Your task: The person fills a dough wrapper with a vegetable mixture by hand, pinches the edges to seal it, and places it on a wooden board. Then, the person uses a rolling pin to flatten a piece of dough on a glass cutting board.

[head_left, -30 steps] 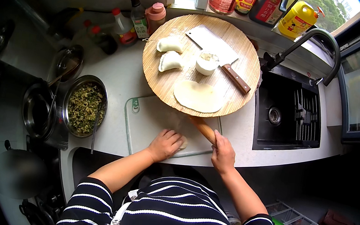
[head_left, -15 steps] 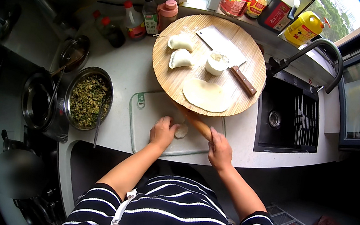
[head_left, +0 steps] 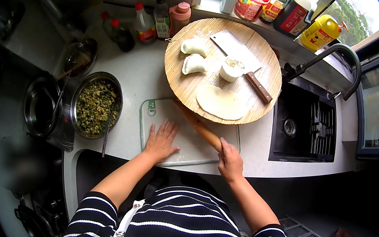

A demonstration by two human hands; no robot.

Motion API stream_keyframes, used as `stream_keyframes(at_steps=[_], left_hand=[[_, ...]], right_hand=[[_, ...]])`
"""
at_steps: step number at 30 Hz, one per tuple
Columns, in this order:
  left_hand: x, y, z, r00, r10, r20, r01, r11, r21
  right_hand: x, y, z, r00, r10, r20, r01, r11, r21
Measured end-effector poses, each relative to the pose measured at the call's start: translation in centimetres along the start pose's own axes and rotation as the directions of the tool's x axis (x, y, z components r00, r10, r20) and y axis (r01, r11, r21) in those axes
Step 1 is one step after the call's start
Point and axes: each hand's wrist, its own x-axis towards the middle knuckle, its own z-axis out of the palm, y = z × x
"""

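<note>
My left hand (head_left: 161, 142) lies flat with fingers spread on the left part of a pale, green-edged cutting board (head_left: 189, 152); whatever is under the palm is hidden. In my right hand (head_left: 230, 159) is the near end of a wooden rolling pin (head_left: 207, 134), slanting away to the left over the board. Just beyond, a round wooden board (head_left: 179, 85) carries a flat dough wrapper (head_left: 221, 102), two folded dumplings (head_left: 194, 47), a small white cup (head_left: 231, 69) and a cleaver (head_left: 238, 50) with a brown handle.
A steel bowl of chopped green filling (head_left: 96, 108) stands left, its utensil handle over the counter edge. Beside it are dark pans (head_left: 42, 106). Bottles (head_left: 145, 25) line the back; a black sink (head_left: 302, 127) with a tall faucet (head_left: 351, 68) is at right.
My left hand has moved slightly left and opened from a curled grip to flat on the board. The small dough piece beside it no longer shows. My right hand keeps the rolling pin.
</note>
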Motion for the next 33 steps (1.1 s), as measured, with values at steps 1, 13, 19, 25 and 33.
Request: stream_keyframes(at_steps=[1, 13, 19, 25, 33], left_hand=[[-0.2, -0.9, 0.1, 0.997, -0.067, -0.034, 0.067, 0.998, 0.01], [0.6, 5.2, -0.4, 0.979, 0.014, 0.205, -0.033, 0.996, 0.086], [-5.6, 0.8, 1.7, 0.995, -0.018, 0.094, 0.01, 0.996, 0.087], [-0.2, 2.7, -1.4, 0.981, -0.052, 0.188, 0.045, 0.998, 0.037], [-4.6, 0.3, 0.4, 0.97, -0.178, 0.166, 0.182, 0.983, -0.008]], right_hand=[[-0.1, 0.0, 0.2, 1.0, 0.013, 0.0, -0.013, 1.0, 0.002], [1.0, -0.9, 0.4, 1.0, 0.017, 0.025, -0.017, 1.0, -0.002], [0.4, -0.7, 0.5, 1.0, 0.031, -0.001, -0.031, 0.999, 0.013], [1.0, -1.5, 1.3, 0.999, 0.002, 0.041, -0.003, 1.0, 0.011], [1.0, -1.6, 1.7, 0.999, -0.036, 0.006, 0.036, 0.999, 0.035]])
